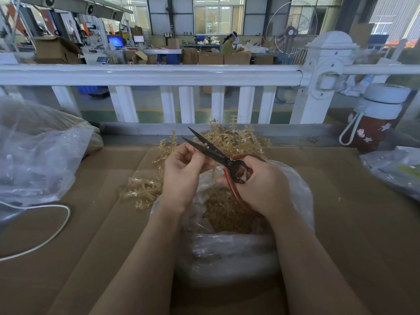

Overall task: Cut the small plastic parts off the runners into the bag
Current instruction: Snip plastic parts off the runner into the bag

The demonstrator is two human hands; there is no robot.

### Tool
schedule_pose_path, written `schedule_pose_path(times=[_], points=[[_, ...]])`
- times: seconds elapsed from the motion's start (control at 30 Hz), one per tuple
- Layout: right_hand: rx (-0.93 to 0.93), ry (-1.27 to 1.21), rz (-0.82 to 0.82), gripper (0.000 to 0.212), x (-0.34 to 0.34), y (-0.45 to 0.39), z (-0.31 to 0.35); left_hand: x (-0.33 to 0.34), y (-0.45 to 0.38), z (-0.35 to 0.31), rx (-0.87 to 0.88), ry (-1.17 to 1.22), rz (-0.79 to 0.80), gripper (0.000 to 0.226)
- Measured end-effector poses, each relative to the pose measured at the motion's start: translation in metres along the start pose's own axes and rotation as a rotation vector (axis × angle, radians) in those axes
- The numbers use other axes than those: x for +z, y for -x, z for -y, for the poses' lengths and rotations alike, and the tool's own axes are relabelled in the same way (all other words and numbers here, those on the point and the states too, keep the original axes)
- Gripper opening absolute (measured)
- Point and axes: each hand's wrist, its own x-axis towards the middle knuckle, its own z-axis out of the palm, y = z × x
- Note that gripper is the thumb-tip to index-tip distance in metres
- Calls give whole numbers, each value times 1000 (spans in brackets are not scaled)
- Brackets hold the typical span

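A light, stiff, brittle-looking runner [205,165] is pinched in the left hand [181,171] over the bag [293,187] (blades parted), scissors [218,153] gripped by the right hand [261,185]; it is best held by the stem.

- It was a factory floor: a high shed with tall windows [218,17] at twelve o'clock.
- Cardboard cartons [223,57] stood stacked across the hall, and a worker [229,45] sat at a far bench.
- Machines with a lit screen [115,40] ran at eleven o'clock.
- A big industrial fan [292,28] stood at one o'clock.
- A white railing [150,75] fenced the cardboard-covered bench [341,201].
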Motion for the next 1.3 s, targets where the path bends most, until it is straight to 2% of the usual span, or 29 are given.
schedule_pose_path(times=[0.13,0.27,0.63,1.3], points=[[7,2,1,59,-1,-1,1,0,0,0,-32,22,40,13],[12,6,-6,57,-1,-1,1,0,0,-2,-24,31,33,8],[10,-68,28,59,-2,-2,-1,2,4,-6,-11,18,5,19],[-4,-47,-6,50,-3,1,0,3,5,-7,38,-50,76,18]])
